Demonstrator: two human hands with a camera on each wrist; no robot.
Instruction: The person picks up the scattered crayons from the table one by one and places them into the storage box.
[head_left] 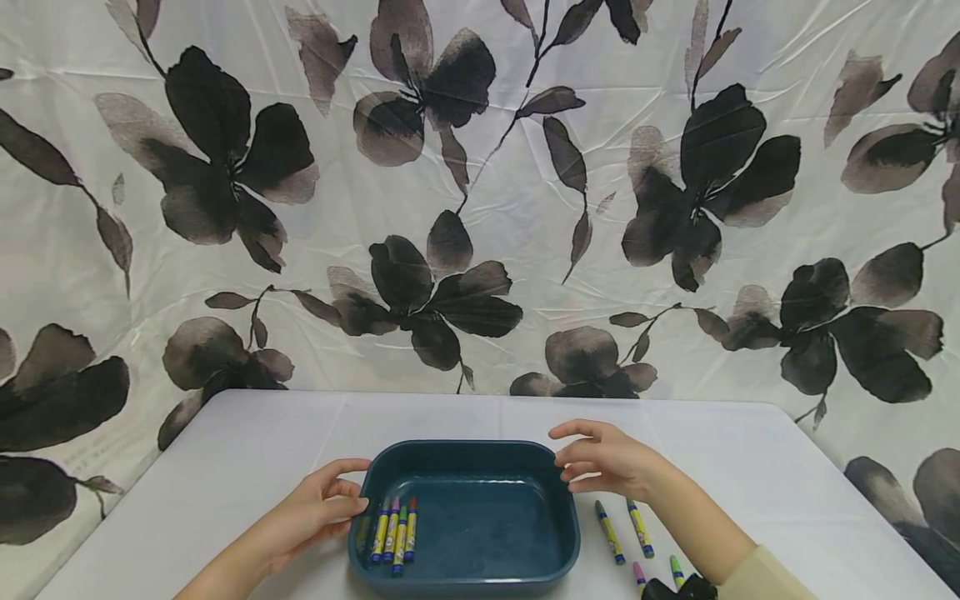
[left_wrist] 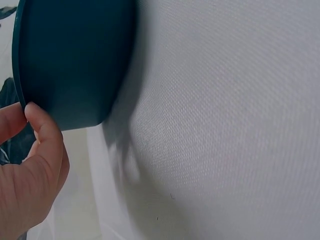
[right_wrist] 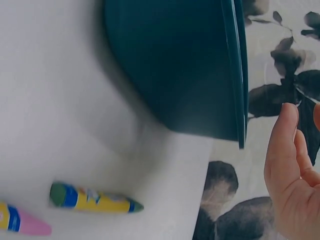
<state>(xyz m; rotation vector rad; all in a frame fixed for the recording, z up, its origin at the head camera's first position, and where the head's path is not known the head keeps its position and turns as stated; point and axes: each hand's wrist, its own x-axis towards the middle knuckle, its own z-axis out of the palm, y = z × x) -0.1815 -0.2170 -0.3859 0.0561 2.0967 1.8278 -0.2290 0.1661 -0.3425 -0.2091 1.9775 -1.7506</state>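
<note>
A dark teal rectangular tub point(head_left: 495, 533) stands on the white table, with several crayons point(head_left: 399, 533) in yellow wrappers lying side by side in its left part. My left hand point(head_left: 326, 504) grips the left rim; the left wrist view shows its thumb on the outer wall point(left_wrist: 75, 65), right at the edge. Beside the far right corner, my right hand point(head_left: 607, 458) is raised with loosely bent fingers. In the right wrist view this hand point(right_wrist: 290, 175) is apart from the rim and holds nothing.
Right of the tub lie a dark green crayon point(head_left: 610, 533), another yellow-wrapped crayon point(head_left: 641, 531), a pink crayon point(head_left: 638, 573) and a light green crayon point(head_left: 677, 572). A black object point(head_left: 678, 588) shows at the bottom edge. Behind the table hangs a floral cloth point(head_left: 450, 167).
</note>
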